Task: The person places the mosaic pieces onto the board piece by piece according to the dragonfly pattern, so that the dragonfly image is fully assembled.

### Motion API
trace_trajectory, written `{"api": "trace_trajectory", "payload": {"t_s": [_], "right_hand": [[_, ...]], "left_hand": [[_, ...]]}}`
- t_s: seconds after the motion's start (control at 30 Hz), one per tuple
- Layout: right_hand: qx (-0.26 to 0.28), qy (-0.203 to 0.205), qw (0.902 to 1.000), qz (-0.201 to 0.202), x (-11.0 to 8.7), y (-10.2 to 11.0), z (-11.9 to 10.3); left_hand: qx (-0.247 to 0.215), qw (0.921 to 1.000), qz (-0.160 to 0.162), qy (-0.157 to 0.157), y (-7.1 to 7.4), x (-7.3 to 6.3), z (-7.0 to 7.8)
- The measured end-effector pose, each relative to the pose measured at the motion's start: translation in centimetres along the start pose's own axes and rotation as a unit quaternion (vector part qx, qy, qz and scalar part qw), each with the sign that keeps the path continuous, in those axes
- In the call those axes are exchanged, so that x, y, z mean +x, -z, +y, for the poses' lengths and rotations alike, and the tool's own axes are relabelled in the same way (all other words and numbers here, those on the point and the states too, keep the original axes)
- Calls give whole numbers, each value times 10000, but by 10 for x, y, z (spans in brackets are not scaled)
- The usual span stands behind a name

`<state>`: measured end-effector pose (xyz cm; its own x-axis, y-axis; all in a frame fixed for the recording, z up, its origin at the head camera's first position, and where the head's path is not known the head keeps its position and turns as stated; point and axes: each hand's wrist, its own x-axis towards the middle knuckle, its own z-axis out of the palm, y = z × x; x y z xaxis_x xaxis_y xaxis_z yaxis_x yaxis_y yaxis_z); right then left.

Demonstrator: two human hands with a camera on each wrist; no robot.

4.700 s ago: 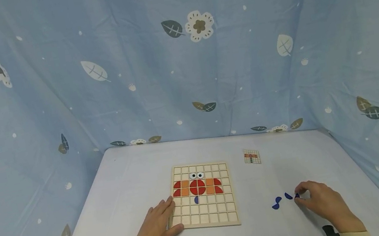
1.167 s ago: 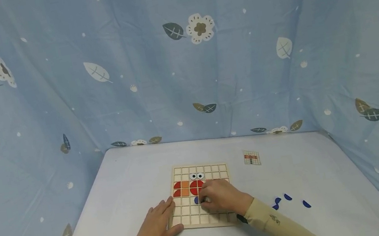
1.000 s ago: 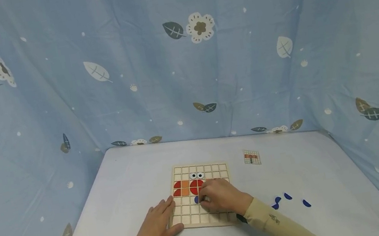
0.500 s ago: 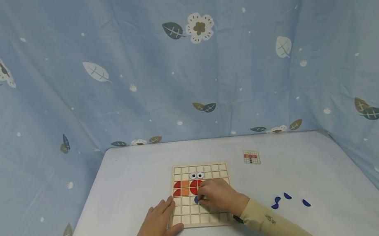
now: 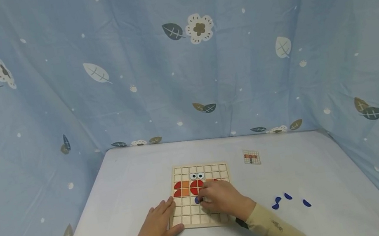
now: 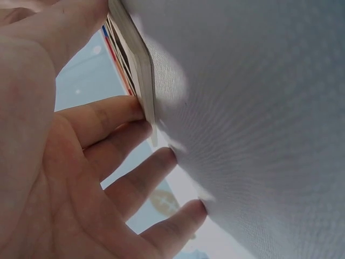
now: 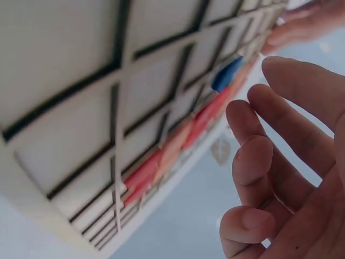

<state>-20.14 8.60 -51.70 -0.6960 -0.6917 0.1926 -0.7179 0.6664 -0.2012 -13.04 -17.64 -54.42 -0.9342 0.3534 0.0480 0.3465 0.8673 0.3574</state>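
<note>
A wooden grid board (image 5: 191,220) lies on the table, with red and orange pieces and two eye pieces set in it. Below the red circle (image 5: 195,187) sits a blue half-round piece (image 5: 197,200). My left hand (image 5: 157,228) rests flat at the board's left edge, its fingertips (image 6: 135,108) against the wooden side in the left wrist view. Over the board my right hand (image 5: 221,198) has bent fingers close beside the blue piece. In the right wrist view nothing shows between thumb and fingers; blue (image 7: 227,74) stands out on the grid. The right hand covers cells beneath it.
Several loose blue half-round pieces (image 5: 288,196) lie on the white table (image 5: 133,167) right of the board, near the right forearm. A small pattern card (image 5: 251,157) lies beyond the board's right side. A blue patterned curtain (image 5: 156,98) surrounds the table's back and sides.
My right hand took a blue piece from the right and went left to the board. Over the last second it shifted only slightly beside the placed blue piece. The left hand stayed put.
</note>
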Motion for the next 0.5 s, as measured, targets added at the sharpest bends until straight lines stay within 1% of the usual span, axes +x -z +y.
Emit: {"api": "trace_trajectory", "payload": {"t_s": [0.2, 0.33, 0.4, 0.5], "right_hand": [[4, -277, 9976, 627, -15, 16, 1], [22, -480, 9936, 1019, -30, 24, 7], [48, -618, 9916, 1133, -39, 27, 12], [162, -857, 9889, 1202, -53, 31, 21]], "left_hand": [[-2, 9999, -47, 91, 0, 1, 1], [-86, 9999, -56, 103, 0, 1, 1], [-134, 9998, -62, 101, -1, 1, 1], [-143, 9998, -55, 93, -1, 1, 1]]}}
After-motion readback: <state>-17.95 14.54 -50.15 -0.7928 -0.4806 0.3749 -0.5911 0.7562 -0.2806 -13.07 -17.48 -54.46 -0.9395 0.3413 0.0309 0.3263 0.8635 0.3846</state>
